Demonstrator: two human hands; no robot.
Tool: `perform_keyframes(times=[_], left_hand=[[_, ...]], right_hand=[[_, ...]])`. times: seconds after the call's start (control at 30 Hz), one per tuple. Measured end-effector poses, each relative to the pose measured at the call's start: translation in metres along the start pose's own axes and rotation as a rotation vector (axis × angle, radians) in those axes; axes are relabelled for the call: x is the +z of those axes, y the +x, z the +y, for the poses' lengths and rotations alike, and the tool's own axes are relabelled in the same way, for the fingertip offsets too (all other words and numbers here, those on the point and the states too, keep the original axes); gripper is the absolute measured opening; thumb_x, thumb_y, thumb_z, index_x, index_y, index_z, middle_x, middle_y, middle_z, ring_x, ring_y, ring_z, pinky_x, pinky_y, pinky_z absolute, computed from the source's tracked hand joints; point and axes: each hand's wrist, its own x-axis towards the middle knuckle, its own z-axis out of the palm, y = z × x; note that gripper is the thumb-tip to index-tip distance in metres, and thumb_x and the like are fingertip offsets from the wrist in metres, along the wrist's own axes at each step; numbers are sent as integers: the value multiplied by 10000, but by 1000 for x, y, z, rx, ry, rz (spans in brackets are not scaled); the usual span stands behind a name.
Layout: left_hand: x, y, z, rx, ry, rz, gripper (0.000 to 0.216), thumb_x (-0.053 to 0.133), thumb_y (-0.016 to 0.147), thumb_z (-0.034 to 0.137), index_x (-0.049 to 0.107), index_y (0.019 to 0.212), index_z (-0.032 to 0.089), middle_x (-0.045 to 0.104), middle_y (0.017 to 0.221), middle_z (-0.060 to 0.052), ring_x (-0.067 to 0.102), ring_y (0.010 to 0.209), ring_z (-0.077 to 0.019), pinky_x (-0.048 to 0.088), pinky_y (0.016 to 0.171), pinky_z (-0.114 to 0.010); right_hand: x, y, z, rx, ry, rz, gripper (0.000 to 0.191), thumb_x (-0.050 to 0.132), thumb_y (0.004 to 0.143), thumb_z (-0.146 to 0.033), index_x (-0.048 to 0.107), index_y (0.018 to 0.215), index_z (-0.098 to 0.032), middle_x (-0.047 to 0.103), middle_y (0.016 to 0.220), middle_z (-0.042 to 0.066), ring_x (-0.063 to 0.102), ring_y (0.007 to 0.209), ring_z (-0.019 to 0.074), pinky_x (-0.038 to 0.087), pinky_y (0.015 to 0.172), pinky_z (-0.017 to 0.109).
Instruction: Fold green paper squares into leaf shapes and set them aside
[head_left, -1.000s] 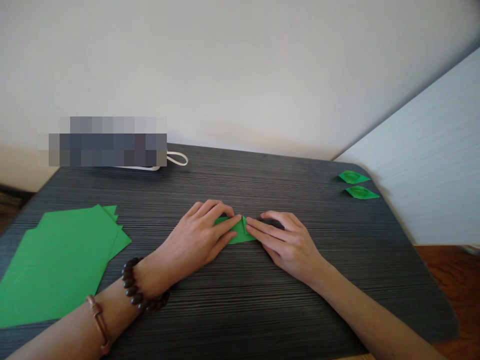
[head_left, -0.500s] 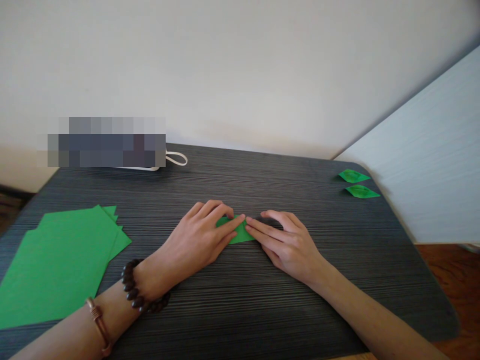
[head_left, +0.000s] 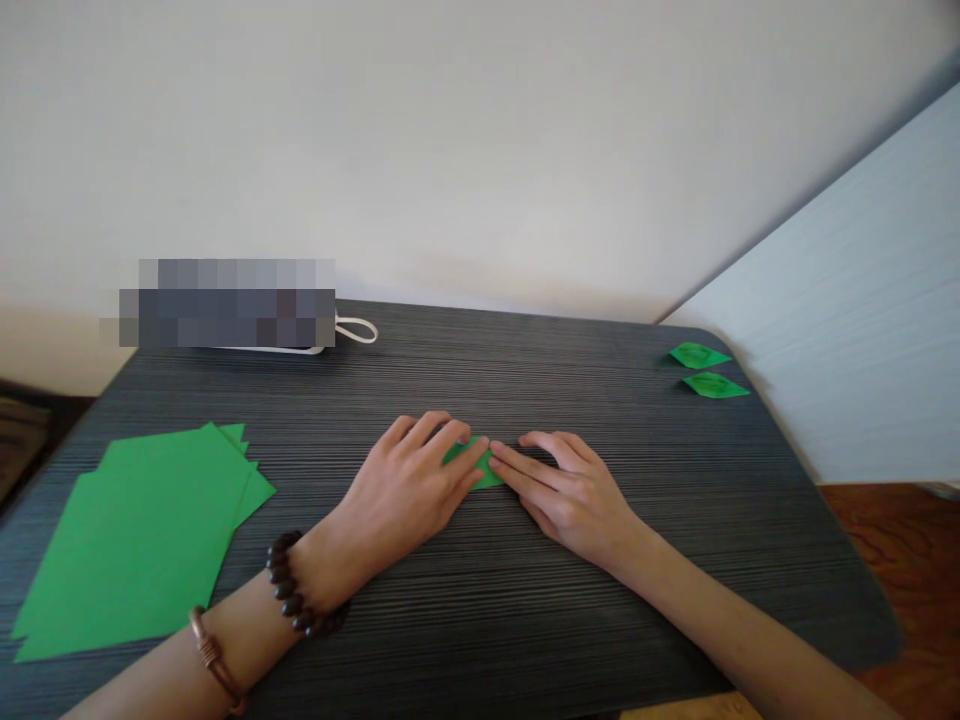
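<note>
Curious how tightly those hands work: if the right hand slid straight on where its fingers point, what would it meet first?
Probably the left hand: its index fingertip lies just ahead of the right hand, by the green paper; depth and contact are unclear.

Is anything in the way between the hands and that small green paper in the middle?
No, nothing I can see. Fingers of the bare left hand and bare right hand are already on the small green piece of paper. The loose stack of flat green paper sheets lies off to the left.
</note>
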Motion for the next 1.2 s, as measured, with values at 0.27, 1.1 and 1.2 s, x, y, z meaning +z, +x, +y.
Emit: perform_keyframes(times=[0.27,1.1,1.2], left_hand=[[7,-3,5,-76,36,56,265,487,891,215,585,1133,260,623,1033,-32,535,992,-253,420,771,-399],[8,0,3,-102,-29,111,224,451,908,307,610,1064,283,612,1009,-30,527,983,-261,407,756,-411],[8,0,2,-102,-38,102,222,445,910,305,611,1054,280,608,1019,-31,522,992,-265,401,757,-415]], right_hand=[[-3,-13,1,4,-19,-55,368,482,895,-189,523,1261,-203,529,1311,-33,497,1052,216,435,860,385],[-11,-14,15,2,73,-44,315,504,839,-137,616,1133,-121,646,949,87,548,874,213,505,760,365],[-11,-20,15,11,98,-31,322,504,831,-136,613,1134,-129,651,958,89,557,908,220,513,784,376]])
